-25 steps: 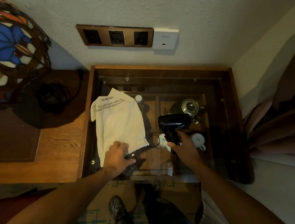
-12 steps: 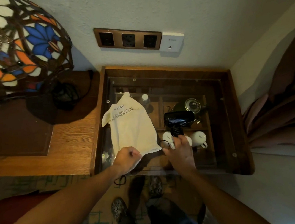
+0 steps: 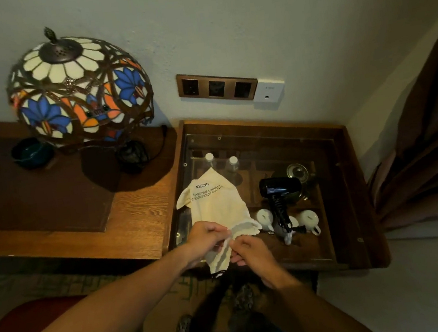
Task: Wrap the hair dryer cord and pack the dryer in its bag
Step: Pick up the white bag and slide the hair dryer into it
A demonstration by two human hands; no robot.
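Head view, looking down on a glass-topped side table [image 3: 342, 233] tucked into the corner, and both hands are on the bag. The cream cloth bag [image 3: 217, 207] lies on the glass at the table's left side, its printed lettering at the far end, its open near edge lifted off the front of the table. The left hand [image 3: 207, 240] is closed on that near edge, fingers curled and pinching the fabric. The right hand [image 3: 250, 251] meets it just beside, thumb and fingers pinched on the same edge, so the two hands are almost touching with cloth between them. A dark drawstring end [image 3: 218, 274] hangs below the fabric.

The black hair dryer [image 3: 280, 190] sits on the glass to the right of the bag, apart from both hands, barrel lying sideways and handle pointing toward the person. Its cord [image 3: 281, 213] is coiled around the handle, and the plug [image 3: 300, 229] lies at the handle's near end.

Under the glass, white cups [image 3: 308, 219] show on either side of the dryer handle, two bottles with white caps [image 3: 232, 161] stand beyond the bag, and a round metal lid [image 3: 297, 170] sits behind the dryer. To the left, a stained-glass lamp [image 3: 78, 86] stands on the wooden desk [image 3: 141, 219]. A brown socket panel [image 3: 216, 86] is fixed to the wall above the table, a curtain [image 3: 424, 140] hangs at the right.
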